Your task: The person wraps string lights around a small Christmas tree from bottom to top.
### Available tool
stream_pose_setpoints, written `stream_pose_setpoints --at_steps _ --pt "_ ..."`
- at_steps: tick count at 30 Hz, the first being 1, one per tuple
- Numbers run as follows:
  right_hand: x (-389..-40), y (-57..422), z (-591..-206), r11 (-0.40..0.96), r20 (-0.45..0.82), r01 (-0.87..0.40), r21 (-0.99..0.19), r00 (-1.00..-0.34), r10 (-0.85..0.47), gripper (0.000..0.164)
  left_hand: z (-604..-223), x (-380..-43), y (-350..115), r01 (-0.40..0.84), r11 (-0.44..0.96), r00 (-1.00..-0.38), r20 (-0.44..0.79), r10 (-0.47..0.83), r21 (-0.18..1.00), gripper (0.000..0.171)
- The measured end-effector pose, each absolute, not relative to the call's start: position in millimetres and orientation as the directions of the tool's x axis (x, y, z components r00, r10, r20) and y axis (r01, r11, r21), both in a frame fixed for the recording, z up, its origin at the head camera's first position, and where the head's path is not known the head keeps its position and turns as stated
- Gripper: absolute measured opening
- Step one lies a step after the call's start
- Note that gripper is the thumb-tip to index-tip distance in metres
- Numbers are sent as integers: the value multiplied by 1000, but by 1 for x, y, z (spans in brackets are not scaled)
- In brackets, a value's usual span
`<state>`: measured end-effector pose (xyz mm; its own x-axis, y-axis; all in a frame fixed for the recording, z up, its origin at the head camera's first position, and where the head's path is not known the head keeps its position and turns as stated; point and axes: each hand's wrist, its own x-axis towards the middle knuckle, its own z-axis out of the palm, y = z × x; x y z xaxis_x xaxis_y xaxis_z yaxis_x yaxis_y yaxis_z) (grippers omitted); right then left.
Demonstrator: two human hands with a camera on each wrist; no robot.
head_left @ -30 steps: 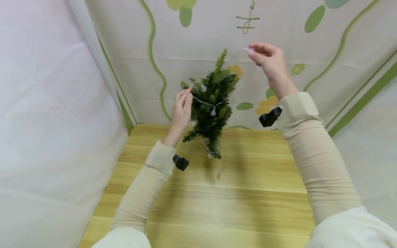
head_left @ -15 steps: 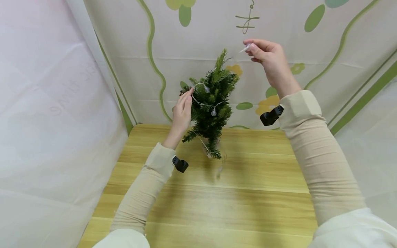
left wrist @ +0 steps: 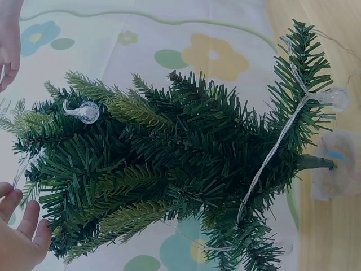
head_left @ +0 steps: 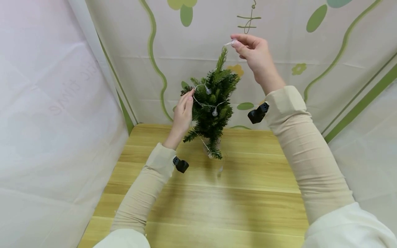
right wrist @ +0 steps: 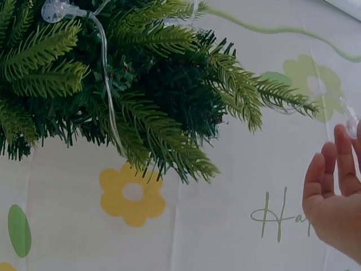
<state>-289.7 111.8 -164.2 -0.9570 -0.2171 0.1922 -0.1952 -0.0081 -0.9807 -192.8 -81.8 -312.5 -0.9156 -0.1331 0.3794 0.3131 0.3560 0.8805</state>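
A small artificial Christmas tree (head_left: pixel 214 103) stands upright, wound with a clear wire of string lights (head_left: pixel 203 104). My right hand (head_left: pixel 257 57) is beside the treetop and pinches a clear bulb (head_left: pixel 234 42) of that string between thumb and fingers. In the right wrist view, the bulb (right wrist: pixel 352 125) is partly cut off at the edge. My left hand (head_left: pixel 183 112) is at the tree's left side, its fairly straight fingers touching the wire and branches. In the left wrist view, the left fingertips (left wrist: pixel 28 220) lie by the wire near the upper branches.
The tree's pale base (head_left: pixel 212 148) stands towards the back of a wooden table (head_left: pixel 223 213). A loose bulb (head_left: pixel 220 169) hangs or lies in front of it. Behind is a printed cloth backdrop (head_left: pixel 279 20). A pine cone (head_left: pixel 186 90) shows beside the left fingertips.
My right hand has moved left and slightly up with the bulb, from right of the tree to its tip. The left hand stays almost in place.
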Motion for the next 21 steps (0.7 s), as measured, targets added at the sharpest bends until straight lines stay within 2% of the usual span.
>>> stream_pose_setpoints --at_steps 9,18,21 --pt "-292 111 -170 27 116 -122 -992 -980 -158 30 -312 -193 -80 309 356 -923 368 -111 882 46" --pt "-289 116 -178 65 23 -35 -997 -986 -167 16 -314 -193 -80 319 348 -921 375 -106 882 46" --pt "-288 118 -182 119 5 -26 -993 -984 -175 22 -313 -193 -81 309 339 -925 364 -112 889 46"
